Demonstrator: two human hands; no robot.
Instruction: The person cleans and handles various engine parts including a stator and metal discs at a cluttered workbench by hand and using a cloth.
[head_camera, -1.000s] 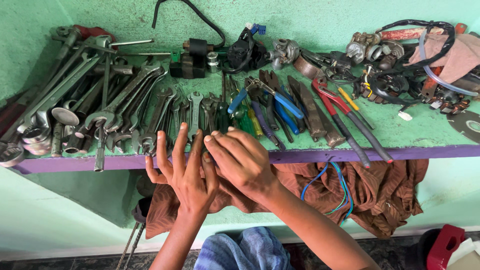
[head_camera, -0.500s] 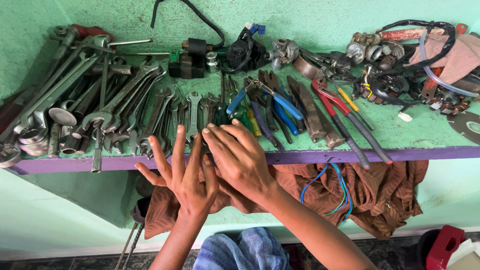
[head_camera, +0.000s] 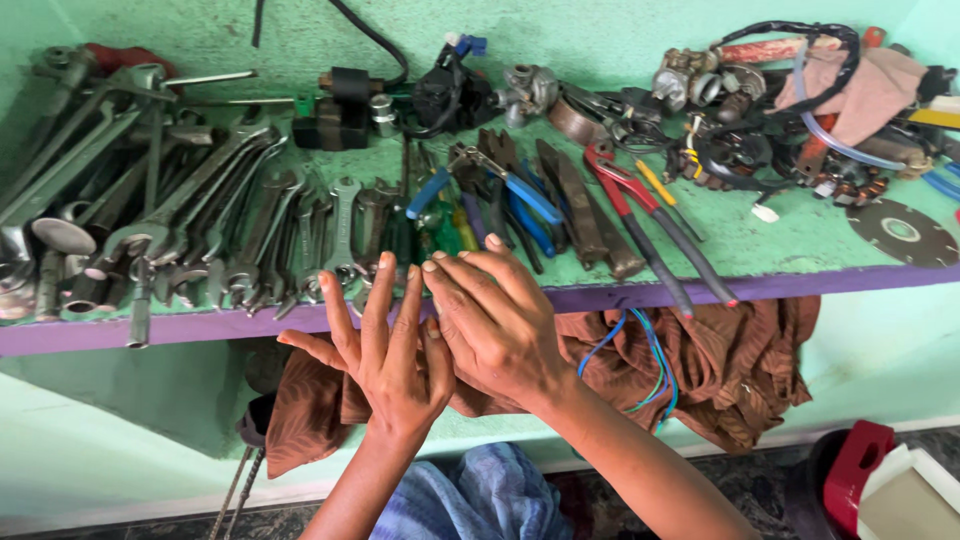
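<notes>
My left hand (head_camera: 378, 350) is raised palm up with fingers spread, just below the purple front edge of a green shelf (head_camera: 800, 250). My right hand (head_camera: 492, 318) lies flat beside it, palm down, its edge touching the left hand's fingers. Neither hand holds anything. Right above the fingertips lie several spanners (head_camera: 290, 240) and blue-handled pliers (head_camera: 500, 185) on the shelf. Red-handled pliers (head_camera: 640, 215) lie further right.
More wrenches (head_camera: 90, 190) crowd the shelf's left end. Engine parts, wires and a pink rag (head_camera: 800, 100) fill the right end, with a round metal disc (head_camera: 900, 232). A brown cloth (head_camera: 720, 360) with blue wires hangs below. A red container (head_camera: 855, 470) stands bottom right.
Both hands have stayed pressed together below the shelf edge, shifting slightly; the right hand slid a little over the left hand's fingers.
</notes>
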